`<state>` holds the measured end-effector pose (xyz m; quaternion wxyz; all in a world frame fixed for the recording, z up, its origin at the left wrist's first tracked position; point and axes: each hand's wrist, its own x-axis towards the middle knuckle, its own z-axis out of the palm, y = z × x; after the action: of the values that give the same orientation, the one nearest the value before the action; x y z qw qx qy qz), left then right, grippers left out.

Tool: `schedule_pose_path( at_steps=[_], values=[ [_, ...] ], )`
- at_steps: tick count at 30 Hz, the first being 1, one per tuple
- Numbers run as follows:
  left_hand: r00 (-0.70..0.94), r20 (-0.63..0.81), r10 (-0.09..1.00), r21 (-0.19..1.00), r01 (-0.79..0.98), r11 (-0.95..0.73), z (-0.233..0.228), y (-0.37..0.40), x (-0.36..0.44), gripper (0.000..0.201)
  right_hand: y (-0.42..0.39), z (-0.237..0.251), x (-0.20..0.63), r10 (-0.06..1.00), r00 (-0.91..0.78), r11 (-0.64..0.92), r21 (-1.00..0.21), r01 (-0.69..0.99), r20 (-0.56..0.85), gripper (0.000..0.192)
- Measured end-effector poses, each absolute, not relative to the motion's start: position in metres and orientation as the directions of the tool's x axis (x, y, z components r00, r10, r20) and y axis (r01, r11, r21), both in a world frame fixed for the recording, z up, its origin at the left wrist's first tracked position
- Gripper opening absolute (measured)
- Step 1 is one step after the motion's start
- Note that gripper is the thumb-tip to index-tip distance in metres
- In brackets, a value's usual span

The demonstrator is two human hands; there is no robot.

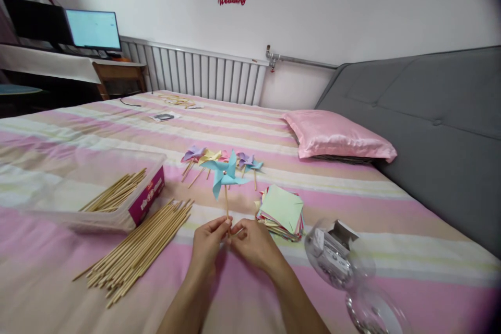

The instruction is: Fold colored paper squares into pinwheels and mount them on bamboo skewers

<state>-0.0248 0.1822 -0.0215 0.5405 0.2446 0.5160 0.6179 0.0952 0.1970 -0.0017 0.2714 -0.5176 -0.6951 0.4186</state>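
Observation:
A light blue paper pinwheel (224,173) stands upright on a thin wooden stick, with a small pin at its centre. My left hand (210,240) pinches the stick below the blades. Lower on the same stick, my right hand (250,244) has its fingers closed around it. Behind the blue blades lie several finished pinwheels (192,154) in purple, yellow, pink and blue. A stack of coloured paper squares (282,209), pale green on top, lies right of my right hand. Loose wooden sticks (143,250) are spread to the left of my left hand.
A clear plastic box (133,214) at left holds more sticks. At right sits an open clear round container (332,255) with small metal parts. A pink pillow (340,135) rests by the grey headboard (426,115). Cords (176,100) lie farther back on the striped bed.

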Motion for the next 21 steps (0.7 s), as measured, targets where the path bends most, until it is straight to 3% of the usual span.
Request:
schedule_pose_path(
  at_steps=[12, 21],
  values=[
    [-0.293, -0.301, 0.907, 0.842, -0.529, 0.108, -0.017, 0.181, -0.027, 0.027, 0.194, -0.015, 0.074, 0.983, -0.186, 0.089, -0.872, 0.481, -0.002, 0.008],
    [-0.267, -0.279, 0.923, 0.854, -0.509, 0.111, -0.018, 0.180, -0.024, 0.036, 0.193, -0.015, 0.071, 0.989, -0.146, 0.077, -0.915, 0.395, 0.020, 0.014]
  ],
)
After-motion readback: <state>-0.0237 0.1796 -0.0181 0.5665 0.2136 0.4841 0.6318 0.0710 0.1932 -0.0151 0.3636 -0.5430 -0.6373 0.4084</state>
